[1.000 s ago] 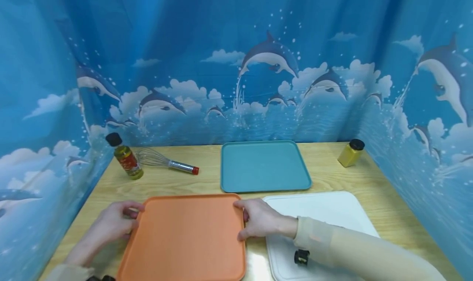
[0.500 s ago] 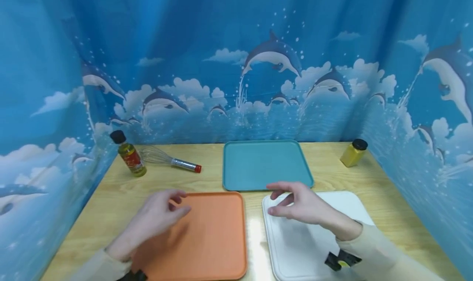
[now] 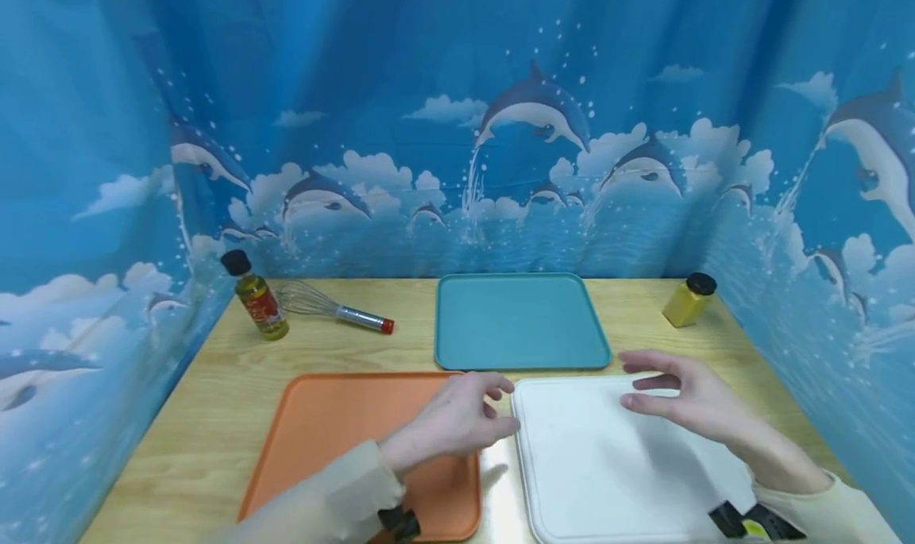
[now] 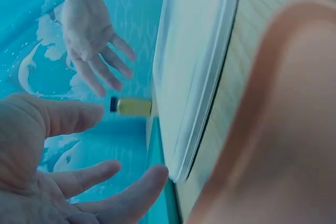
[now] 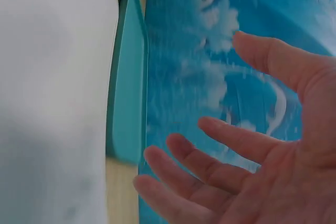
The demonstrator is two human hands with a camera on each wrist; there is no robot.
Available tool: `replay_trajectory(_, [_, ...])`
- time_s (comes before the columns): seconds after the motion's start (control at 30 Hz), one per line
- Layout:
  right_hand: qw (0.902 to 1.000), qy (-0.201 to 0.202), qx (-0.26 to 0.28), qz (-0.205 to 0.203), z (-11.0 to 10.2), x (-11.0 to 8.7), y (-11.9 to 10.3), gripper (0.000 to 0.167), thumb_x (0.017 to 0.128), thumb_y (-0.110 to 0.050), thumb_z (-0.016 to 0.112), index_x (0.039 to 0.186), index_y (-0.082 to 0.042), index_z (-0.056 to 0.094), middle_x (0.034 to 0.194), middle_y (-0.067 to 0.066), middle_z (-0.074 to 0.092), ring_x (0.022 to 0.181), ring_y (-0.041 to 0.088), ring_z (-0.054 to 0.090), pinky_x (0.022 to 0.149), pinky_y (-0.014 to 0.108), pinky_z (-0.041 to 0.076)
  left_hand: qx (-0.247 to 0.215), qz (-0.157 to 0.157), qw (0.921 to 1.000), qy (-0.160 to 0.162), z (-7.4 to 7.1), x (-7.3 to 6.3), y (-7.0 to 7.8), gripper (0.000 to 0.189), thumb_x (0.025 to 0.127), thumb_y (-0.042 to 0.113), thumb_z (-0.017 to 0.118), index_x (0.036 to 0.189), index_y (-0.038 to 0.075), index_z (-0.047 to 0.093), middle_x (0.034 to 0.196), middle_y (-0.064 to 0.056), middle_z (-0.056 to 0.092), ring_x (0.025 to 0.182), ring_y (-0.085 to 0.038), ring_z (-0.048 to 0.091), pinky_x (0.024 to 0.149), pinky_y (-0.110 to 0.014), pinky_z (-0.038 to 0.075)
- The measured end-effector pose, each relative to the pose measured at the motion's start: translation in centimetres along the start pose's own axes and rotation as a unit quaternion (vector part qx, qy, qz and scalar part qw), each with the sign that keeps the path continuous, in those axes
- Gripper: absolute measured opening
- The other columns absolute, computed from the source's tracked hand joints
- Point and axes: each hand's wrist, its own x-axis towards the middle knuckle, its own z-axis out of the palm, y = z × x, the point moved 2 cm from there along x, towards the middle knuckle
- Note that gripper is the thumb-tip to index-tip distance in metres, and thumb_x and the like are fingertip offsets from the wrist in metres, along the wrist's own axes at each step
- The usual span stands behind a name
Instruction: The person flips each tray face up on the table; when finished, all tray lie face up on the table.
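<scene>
My left hand point(image 3: 461, 417) hovers over the right edge of the orange tray point(image 3: 343, 425), fingertips near the left edge of the white tray point(image 3: 572, 464). Its thumb and fingers are spread apart with nothing between them, as the left wrist view also shows. My right hand point(image 3: 689, 393) is raised above the white tray's far right part. In the right wrist view the right hand's fingers point(image 5: 210, 166) are relaxed and hold nothing. Both trays lie flat side by side on the wooden table point(image 3: 179, 441), and my left forearm covers part of the orange one.
Behind the two trays lies a teal tray point(image 3: 522, 322). At the back left are an oil bottle point(image 3: 259, 299) with a black cap and a whisk point(image 3: 350, 314). A yellow jar point(image 3: 686, 302) stands back right. A dolphin-print curtain point(image 3: 400, 131) encloses the table.
Both hands have let go of the orange tray's sides and risen. They have moved right, the left hand across the orange tray and the right hand over the white tray.
</scene>
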Motion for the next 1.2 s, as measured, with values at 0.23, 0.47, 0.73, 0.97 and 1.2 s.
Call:
replay_trajectory(0.23, [0.9930,-0.007,-0.024,0.115,-4.0,-1.3,5.9,0.087,0.111,-0.048,0.070,0.173,0.004,0.035,0.174,0.038,0.040,0.148,0.058,0.057,0.101,0.054,0.067,-0.031,-0.014,0.9990,-0.030,2.0,1.9,1.6,0.059,0.096,0.035,0.087,0.150,0.022,0.069,0.157,-0.008,0.067,0.129,-0.023,0.072,0.096,-0.044,0.065])
replay_trajectory(0.47, [0.9871,-0.022,-0.049,0.151,-5.4,-3.1,9.7,0.090,0.112,-0.048,0.068,0.170,0.011,0.033,0.173,0.045,0.031,0.144,0.063,0.058,0.096,0.050,0.070,0.011,-0.027,0.9991,-0.030,3.9,2.3,2.2,0.074,0.091,0.039,0.091,0.157,0.020,0.063,0.160,-0.008,0.065,0.150,-0.029,0.061,0.122,-0.050,0.055])
replay_trajectory(0.73, [0.9829,-0.030,-0.040,0.177,-4.4,-3.1,11.0,0.089,0.108,-0.047,0.075,0.164,0.014,0.042,0.157,0.042,0.056,0.129,0.048,0.072,0.090,0.046,0.071,0.018,-0.043,0.9983,-0.033,4.0,2.4,1.8,0.062,0.089,0.040,0.092,0.144,0.021,0.071,0.152,-0.005,0.071,0.139,-0.025,0.067,0.115,-0.048,0.058])
replay_trajectory(0.97, [0.9879,-0.003,-0.095,0.123,-3.7,-2.0,11.5,0.078,0.104,-0.037,0.082,0.156,0.013,0.055,0.147,0.043,0.063,0.127,0.051,0.072,0.075,0.031,0.065,-0.004,-0.044,0.9983,-0.037,3.7,2.6,1.4,0.063,0.090,0.038,0.092,0.147,0.022,0.069,0.157,-0.007,0.068,0.147,-0.029,0.062,0.121,-0.052,0.055])
replay_trajectory(1.2, [0.9866,0.009,-0.133,0.095,-3.4,-1.5,11.5,0.077,0.096,-0.033,0.090,0.153,0.009,0.061,0.145,0.044,0.064,0.128,0.058,0.069,0.075,0.027,0.060,-0.079,-0.047,0.9957,-0.010,3.5,2.9,1.0,0.053,0.096,0.024,0.086,0.145,0.017,0.069,0.156,-0.012,0.065,0.122,-0.023,0.066,0.105,-0.050,0.059])
